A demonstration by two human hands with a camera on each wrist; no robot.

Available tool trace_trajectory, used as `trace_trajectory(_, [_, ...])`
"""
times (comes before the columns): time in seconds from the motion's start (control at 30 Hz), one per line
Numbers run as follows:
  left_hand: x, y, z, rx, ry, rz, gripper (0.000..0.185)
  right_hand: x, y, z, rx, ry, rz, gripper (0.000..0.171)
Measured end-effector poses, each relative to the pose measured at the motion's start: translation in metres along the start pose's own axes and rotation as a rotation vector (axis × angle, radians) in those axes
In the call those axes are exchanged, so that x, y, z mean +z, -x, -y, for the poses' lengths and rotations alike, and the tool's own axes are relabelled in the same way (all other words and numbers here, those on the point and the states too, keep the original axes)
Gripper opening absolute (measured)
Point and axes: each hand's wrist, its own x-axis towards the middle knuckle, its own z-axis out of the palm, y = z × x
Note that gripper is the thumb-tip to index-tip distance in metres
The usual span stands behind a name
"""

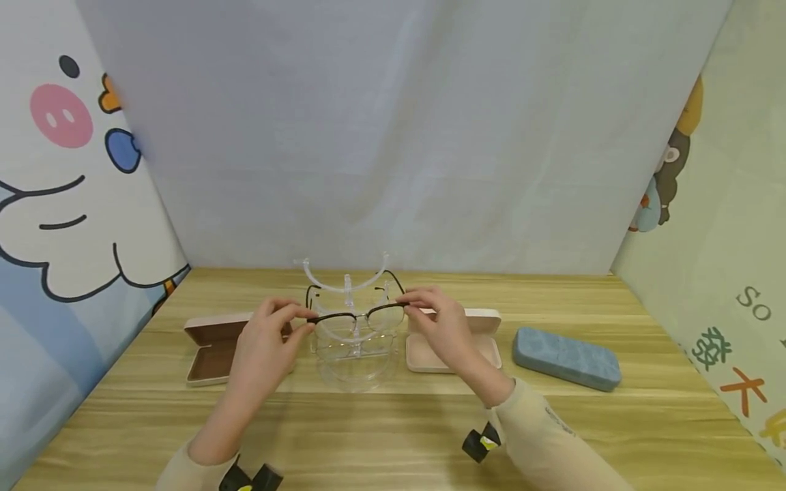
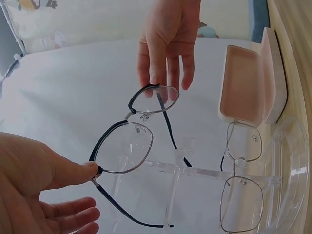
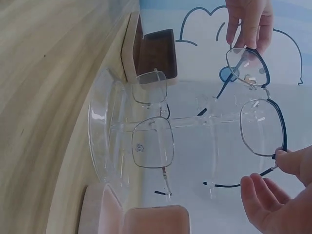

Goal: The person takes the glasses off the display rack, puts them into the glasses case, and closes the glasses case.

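Note:
Both hands hold a dark-rimmed pair of glasses (image 1: 356, 316) level over a clear acrylic stand (image 1: 353, 368). My left hand (image 1: 301, 319) pinches the frame's left corner at the hinge (image 2: 95, 169). At the opposite corner my right hand (image 1: 413, 308) pinches the rim, seen close in the right wrist view (image 3: 278, 157). The temples are unfolded and point toward the back wall, beside the stand's top arc (image 1: 344, 283). A second, thin silver pair (image 2: 241, 204) rests on a lower tier of the stand.
An open pink case with brown lining (image 1: 215, 348) lies left of the stand. Another open pink case (image 1: 454, 341) lies right of it, behind my right hand. A closed blue case (image 1: 565, 358) sits farther right. Fabric walls enclose the wooden table (image 1: 393, 423).

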Motion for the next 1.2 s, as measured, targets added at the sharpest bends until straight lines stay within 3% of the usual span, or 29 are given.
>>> trace_trajectory(0.37, [-0.009, 0.006, -0.016, 0.145, 0.027, -0.048, 0.015, -0.019, 0.008, 0.012, 0.008, -0.106, 0.0, 0.019])
trace_trajectory(0.53, [-0.01, 0.009, -0.023, 0.197, 0.035, -0.103, 0.017, -0.023, 0.012, 0.015, 0.005, -0.115, -0.029, 0.018])
trace_trajectory(0.77, [-0.009, 0.012, -0.031, 0.278, 0.097, -0.184, 0.018, -0.033, 0.018, 0.02, -0.036, -0.241, -0.033, 0.019])
trace_trajectory(1.2, [-0.009, 0.011, -0.047, 0.265, 0.152, -0.209, 0.019, -0.046, 0.03, 0.024, -0.066, -0.262, -0.068, 0.023])
